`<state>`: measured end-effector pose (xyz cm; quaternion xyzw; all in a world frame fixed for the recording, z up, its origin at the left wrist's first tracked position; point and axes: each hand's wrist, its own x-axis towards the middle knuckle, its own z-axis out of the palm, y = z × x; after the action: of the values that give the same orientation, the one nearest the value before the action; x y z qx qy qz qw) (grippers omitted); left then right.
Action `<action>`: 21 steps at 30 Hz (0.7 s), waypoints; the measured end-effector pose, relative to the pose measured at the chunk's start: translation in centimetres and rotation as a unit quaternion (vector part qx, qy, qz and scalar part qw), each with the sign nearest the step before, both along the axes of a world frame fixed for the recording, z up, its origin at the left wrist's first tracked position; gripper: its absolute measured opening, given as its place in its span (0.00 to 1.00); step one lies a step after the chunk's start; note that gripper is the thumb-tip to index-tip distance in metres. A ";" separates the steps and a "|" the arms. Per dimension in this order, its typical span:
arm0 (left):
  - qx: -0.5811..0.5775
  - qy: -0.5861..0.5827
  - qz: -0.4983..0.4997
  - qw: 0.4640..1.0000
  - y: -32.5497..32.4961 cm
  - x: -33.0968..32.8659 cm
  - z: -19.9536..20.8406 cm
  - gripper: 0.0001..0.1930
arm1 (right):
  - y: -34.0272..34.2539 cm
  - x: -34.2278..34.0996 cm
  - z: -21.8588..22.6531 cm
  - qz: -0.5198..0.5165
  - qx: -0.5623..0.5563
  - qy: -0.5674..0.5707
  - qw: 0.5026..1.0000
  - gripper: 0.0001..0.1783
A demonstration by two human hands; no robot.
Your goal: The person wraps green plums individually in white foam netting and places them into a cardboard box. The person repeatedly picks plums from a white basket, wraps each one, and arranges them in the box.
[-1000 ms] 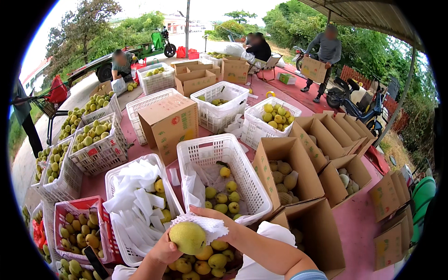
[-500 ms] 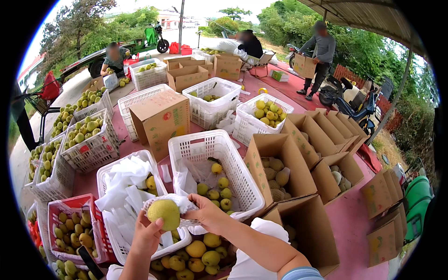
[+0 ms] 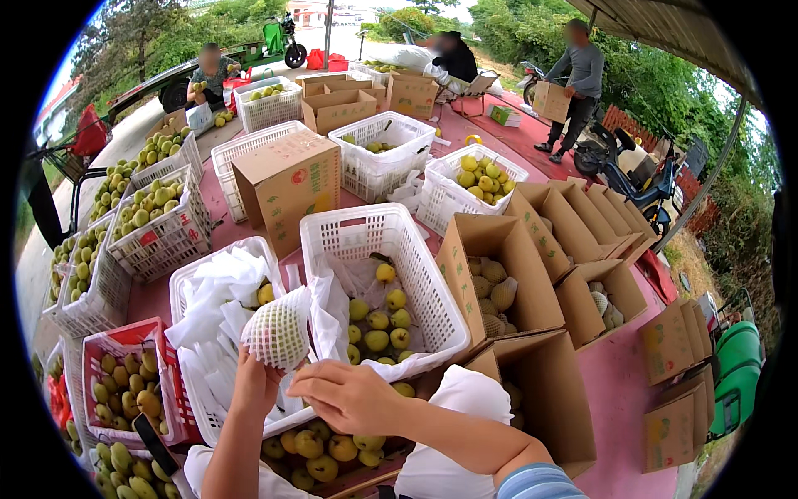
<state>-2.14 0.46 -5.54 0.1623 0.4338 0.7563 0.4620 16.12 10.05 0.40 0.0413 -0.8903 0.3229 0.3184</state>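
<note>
My left hand (image 3: 260, 379) is closed around the bottom of a pear in a white foam net (image 3: 279, 331), held upright. The net covers all of the pear that shows. Just right of it, my right hand (image 3: 351, 394) is off the net, its fingers loosely extended and holding nothing visible. Beneath my hands lie loose yellow-green pears (image 3: 326, 453). Beyond them, a white plastic crate (image 3: 440, 309) has several pears on its lined bottom. To the left, another white crate (image 3: 178, 293) holds a heap of white foam nets (image 3: 223, 366).
Open cardboard boxes (image 3: 532, 293) with netted pears stand at right. Crates of pears (image 3: 160, 241) line the left, with a red crate (image 3: 179, 399) nearer. A closed carton (image 3: 289, 185) stands ahead. A person at right (image 3: 578, 71) carries a box; two others sit farther back.
The foam net, earlier bunched behind the bare pear, now encloses it. My right hand has let go of the net and moved down beside my left hand. The view has shifted slightly.
</note>
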 end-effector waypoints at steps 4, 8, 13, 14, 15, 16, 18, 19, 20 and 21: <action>-0.014 0.015 -0.108 0.994 -0.4 2.9 1.1 0.23 | 2.4 -0.5 1.0 -0.112 0.143 -0.067 0.981 0.40; -0.064 0.046 -0.196 0.977 -1.1 3.7 -0.8 0.31 | 2.6 0.2 -1.2 -0.083 0.133 -0.148 0.976 0.46; -0.018 0.034 -0.295 0.955 -0.5 4.7 1.6 0.36 | 2.4 0.8 -2.2 -0.103 0.106 -0.120 0.982 0.43; 0.003 0.035 -0.314 0.949 -0.6 4.6 1.6 0.36 | 2.2 1.3 -1.8 -0.113 0.106 -0.132 0.979 0.38; 0.025 0.036 -0.332 0.942 -0.5 4.3 1.4 0.36 | 2.5 1.7 -1.6 -0.109 0.076 -0.140 0.981 0.36; 0.046 0.037 -0.351 0.934 -0.4 4.2 1.3 0.37 | 3.1 2.2 -1.3 -0.107 0.045 -0.148 0.982 0.35; 0.091 -0.036 -0.399 0.912 -0.7 4.4 2.2 0.38 | 5.2 4.0 0.4 -0.090 -0.063 -0.205 0.973 0.32; 0.114 -0.072 -0.422 0.896 -0.6 4.4 2.6 0.39 | 7.3 5.3 0.2 -0.063 -0.135 -0.198 0.969 0.31; 0.100 -0.033 -0.389 0.915 -1.1 4.1 2.3 0.38 | 9.2 6.7 0.7 -0.084 -0.157 -0.197 0.964 0.32; 0.075 -0.010 -0.366 0.928 -1.3 3.7 1.9 0.38 | 11.8 8.6 0.6 -0.111 -0.158 -0.153 0.969 0.31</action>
<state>1.56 -0.84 -3.66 0.3360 0.2818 0.5669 0.6974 24.68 21.81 1.04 -0.1584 -0.8652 0.4242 0.2152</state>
